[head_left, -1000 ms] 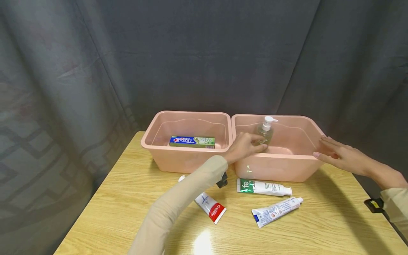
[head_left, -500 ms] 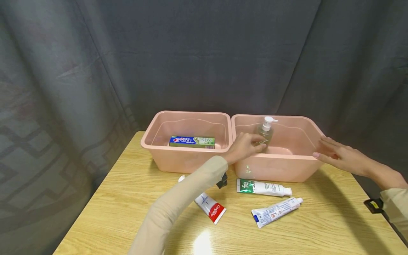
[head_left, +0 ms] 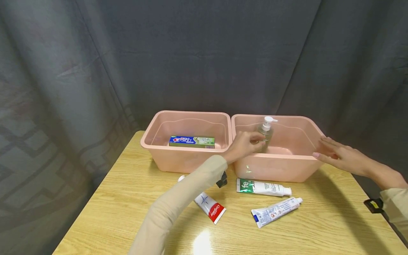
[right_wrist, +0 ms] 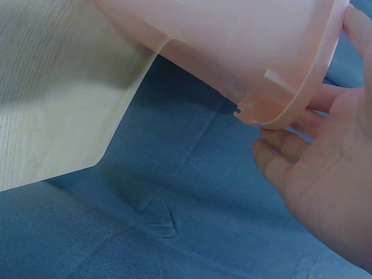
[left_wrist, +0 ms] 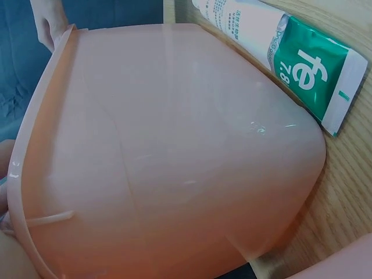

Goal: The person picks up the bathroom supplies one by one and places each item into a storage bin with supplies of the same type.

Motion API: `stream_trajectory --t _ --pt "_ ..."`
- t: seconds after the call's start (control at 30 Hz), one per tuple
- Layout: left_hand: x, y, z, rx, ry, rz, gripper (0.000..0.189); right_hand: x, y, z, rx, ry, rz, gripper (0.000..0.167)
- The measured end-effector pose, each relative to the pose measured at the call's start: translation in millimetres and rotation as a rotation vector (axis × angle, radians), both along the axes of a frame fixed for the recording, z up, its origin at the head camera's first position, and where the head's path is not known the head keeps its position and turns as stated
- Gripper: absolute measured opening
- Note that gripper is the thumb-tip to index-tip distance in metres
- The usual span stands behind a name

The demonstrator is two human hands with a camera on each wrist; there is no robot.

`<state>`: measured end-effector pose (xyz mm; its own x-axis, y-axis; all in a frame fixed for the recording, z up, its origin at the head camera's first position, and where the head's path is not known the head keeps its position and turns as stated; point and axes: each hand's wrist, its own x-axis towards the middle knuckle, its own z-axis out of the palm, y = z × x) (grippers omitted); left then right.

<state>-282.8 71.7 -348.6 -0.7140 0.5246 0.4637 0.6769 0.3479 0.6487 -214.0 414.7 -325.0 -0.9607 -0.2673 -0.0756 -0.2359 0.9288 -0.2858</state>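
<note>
My left hand (head_left: 243, 146) reaches over the front rim of the right pink bin (head_left: 274, 168), fingers loosely bent beside a clear pump bottle (head_left: 268, 132). The bottle stands upright inside the bin, its white pump head uppermost and its lower body partly covered by the thumb and fingers. Only the edges of the left fingers (left_wrist: 4, 160) show beyond the rim in the left wrist view. At the bin's right end my right hand (head_left: 345, 157) rests on the corner with its fingers extended; the right wrist view shows these fingers (right_wrist: 279, 145) against the rim's outer side.
The left pink bin (head_left: 178, 159) holds a Crest toothpaste box (head_left: 192, 141). On the wooden table (head_left: 127, 198) lie a green-and-white toothpaste tube (head_left: 264, 187), a blue-ended white tube (head_left: 276, 211) and a red-and-white Colgate tube (head_left: 210, 207) partly under my left sleeve. Dark curtain hangs behind.
The left thumb and fingers have lifted slightly in front of the bottle, showing more of its lower body. The bottle, the bins and my right hand stay put.
</note>
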Motion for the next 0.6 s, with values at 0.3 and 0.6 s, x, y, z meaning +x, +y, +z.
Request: stream_trajectory --t 0.3,0.6 --pt "1.3 -1.4 3.2 0.025 -0.028 -0.002 0.024 -0.1 -1.2 1.1 0.003 0.001 0.006 0.081" --pt "1.3 -2.7 3.8 0.035 -0.032 -0.029 0.025 -2.2 -1.4 4.9 -0.001 -0.039 0.002 0.081"
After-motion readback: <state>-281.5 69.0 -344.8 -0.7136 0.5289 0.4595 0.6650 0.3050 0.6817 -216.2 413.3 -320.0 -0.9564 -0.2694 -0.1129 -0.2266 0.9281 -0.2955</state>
